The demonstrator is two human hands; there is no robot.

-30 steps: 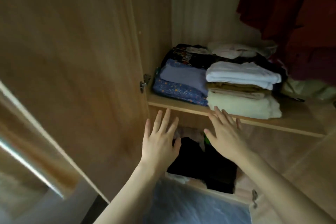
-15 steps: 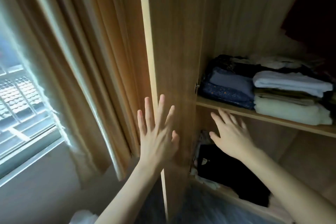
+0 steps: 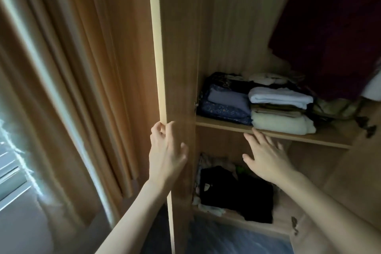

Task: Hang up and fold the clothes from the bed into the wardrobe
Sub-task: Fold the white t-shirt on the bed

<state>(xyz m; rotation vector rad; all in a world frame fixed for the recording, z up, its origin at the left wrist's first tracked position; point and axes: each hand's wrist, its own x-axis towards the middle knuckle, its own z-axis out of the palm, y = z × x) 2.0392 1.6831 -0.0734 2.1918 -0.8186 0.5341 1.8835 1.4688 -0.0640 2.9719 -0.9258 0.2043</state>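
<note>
The wooden wardrobe stands with its left door (image 3: 177,51) swung out edge-on toward me. My left hand (image 3: 166,155) grips the door's front edge, fingers curled round it. My right hand (image 3: 266,155) hovers with spread fingers just under the upper shelf (image 3: 226,127), holding nothing. On that shelf lie folded stacks: blue and purple clothes (image 3: 224,103) at left, white, tan and pale green ones (image 3: 281,112) at right. A black garment (image 3: 237,192) lies folded on the lower shelf below my right hand.
Dark red clothes (image 3: 329,27) hang at the upper right inside the wardrobe. Tan curtains (image 3: 86,72) and a bright window (image 3: 12,163) fill the left. The right door (image 3: 340,202) with its hinges stands open at lower right.
My view has swung left and the left door now shows edge-on. My left hand has gone from flat and spread to gripping the door's edge. My right hand stays spread under the shelf.
</note>
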